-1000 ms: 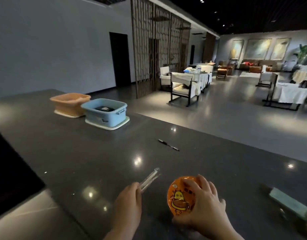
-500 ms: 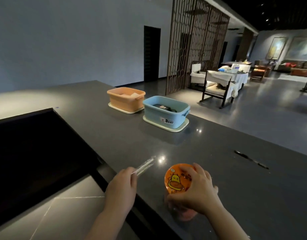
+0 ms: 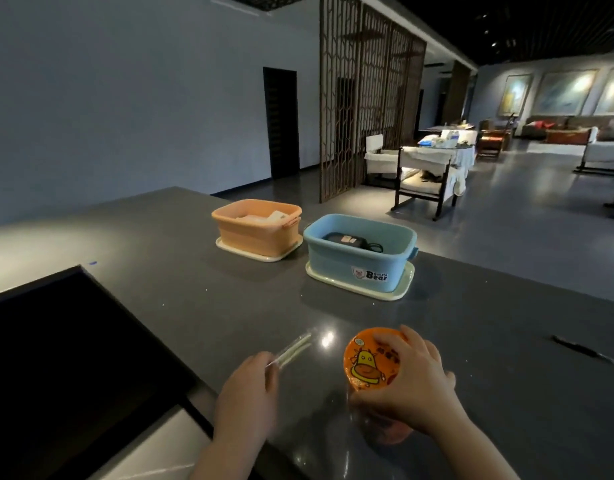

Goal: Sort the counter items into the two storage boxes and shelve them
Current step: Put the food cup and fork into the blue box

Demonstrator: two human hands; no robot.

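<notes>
My right hand grips an orange cup with a cartoon cow lid, held just above the dark counter. A clear wrapped straw pokes forward out of my left hand, which is closed on it. Farther along the counter stand two storage boxes side by side: an orange box holding white packets, and to its right a blue box marked "Bear" with a black device and cable inside.
A black pen lies on the counter at the right. A dark recessed panel fills the lower left. Beyond the counter is open floor with chairs, and a wooden lattice screen behind.
The view has turned left and closed in, so the two boxes now sit nearer and more central. Both hands keep hold of the straw and the cup.
</notes>
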